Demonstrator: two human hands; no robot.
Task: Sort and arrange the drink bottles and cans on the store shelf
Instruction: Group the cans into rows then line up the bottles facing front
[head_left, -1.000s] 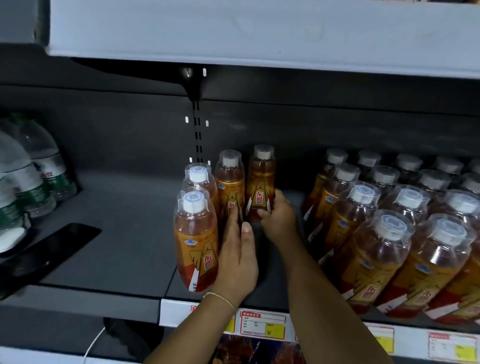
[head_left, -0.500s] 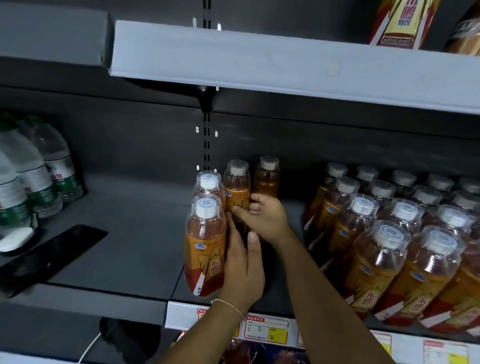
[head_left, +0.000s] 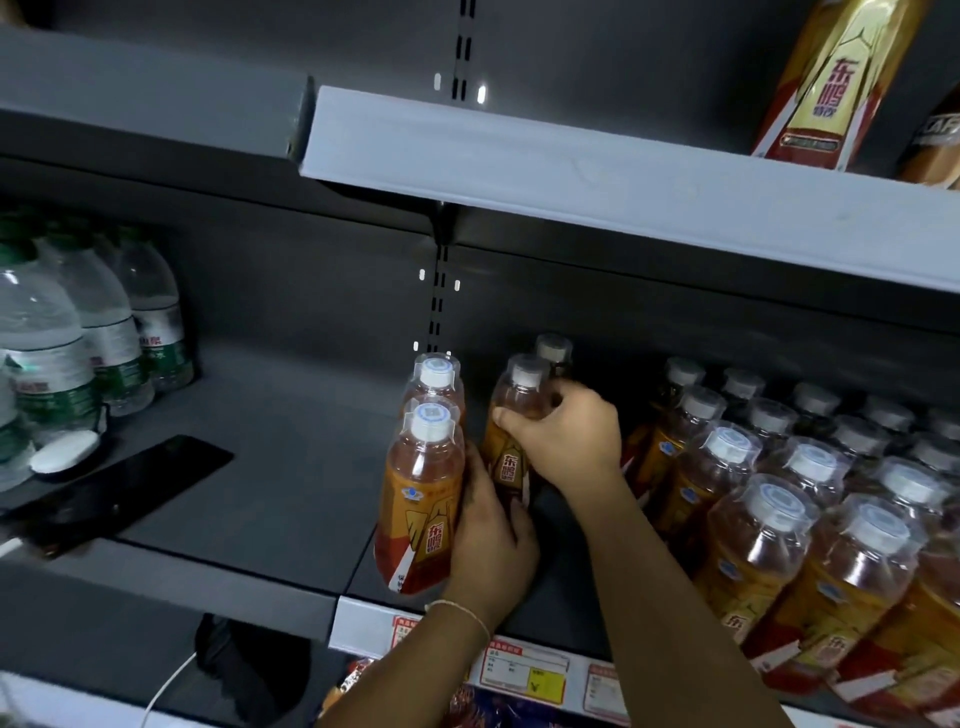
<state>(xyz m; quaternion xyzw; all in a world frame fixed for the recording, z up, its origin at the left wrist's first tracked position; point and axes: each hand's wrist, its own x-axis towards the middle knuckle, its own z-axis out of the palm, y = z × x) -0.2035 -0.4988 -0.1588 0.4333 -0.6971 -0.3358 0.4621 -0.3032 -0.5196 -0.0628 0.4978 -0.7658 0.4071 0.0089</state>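
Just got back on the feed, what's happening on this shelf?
A person is lining up orange-labelled drink bottles on the grey shelf. Their right grip is curled round the shoulder of the second-column bottle, while the left grip rests against the side of the front bottle at the shelf edge. A block of matching bottles stands to the right, water bottles far left.

Bottle (head_left: 504, 462) in the right hand's (head_left: 566, 441) grip: clear smooth plastic, glossy printed sleeve, matt white cap. Neighbour bottle (head_left: 423, 493) just left of the grip and packed bottles (head_left: 779, 525) to its right: same clear plastic, glinting. Shelf deck (head_left: 291, 467) beneath the grip: matt grey painted metal. Price rail (head_left: 358, 626) below: shiny plastic over paper tags (head_left: 524, 670). Phone (head_left: 119, 483) far left: glossy black.
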